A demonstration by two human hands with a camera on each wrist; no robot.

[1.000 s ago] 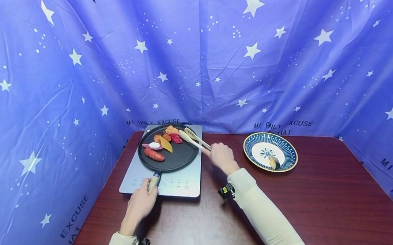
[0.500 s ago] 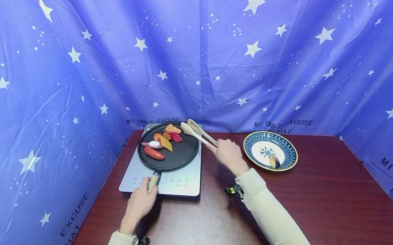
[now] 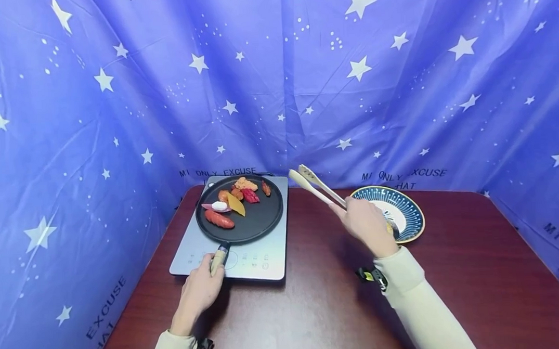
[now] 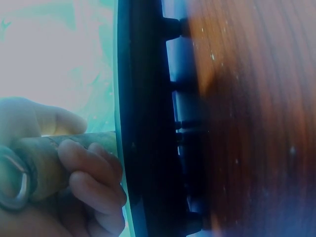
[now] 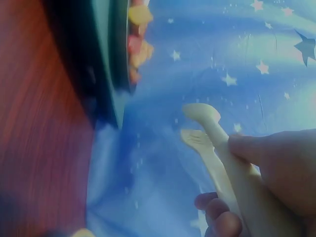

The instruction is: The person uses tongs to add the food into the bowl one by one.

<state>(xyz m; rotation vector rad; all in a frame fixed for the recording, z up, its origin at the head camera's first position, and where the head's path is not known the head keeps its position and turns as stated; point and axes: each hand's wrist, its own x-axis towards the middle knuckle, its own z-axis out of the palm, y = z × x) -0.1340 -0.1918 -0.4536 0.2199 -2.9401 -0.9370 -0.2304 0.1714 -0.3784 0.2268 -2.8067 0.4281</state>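
Observation:
My left hand [image 3: 201, 288] grips the wooden handle [image 4: 47, 160] of a round black frying pan [image 3: 258, 219]. The pan sits on a silver induction cooktop [image 3: 274, 263]. Several pieces of food lie in its upper and left parts, among them a red sausage-like piece [image 3: 219, 219], a yellow slice [image 3: 236, 204] and a small reddish-brown piece [image 3: 266, 188] by the right rim. My right hand [image 3: 368, 225] holds cream-coloured tongs [image 5: 222, 153], tips apart with nothing between them. That hand partly covers a blue patterned plate [image 3: 414, 210], where a dark and yellow piece [image 3: 395, 229] shows.
The dark red wooden table [image 3: 286, 320] carries the cooktop on the left and the plate on the right. A blue star-printed curtain [image 3: 257, 92] hangs close behind the table and along both sides.
My right hand has swung the tongs right, from the pan toward the plate. The reddish-brown piece now shows in the pan where the tongs were. My left hand stays on the handle.

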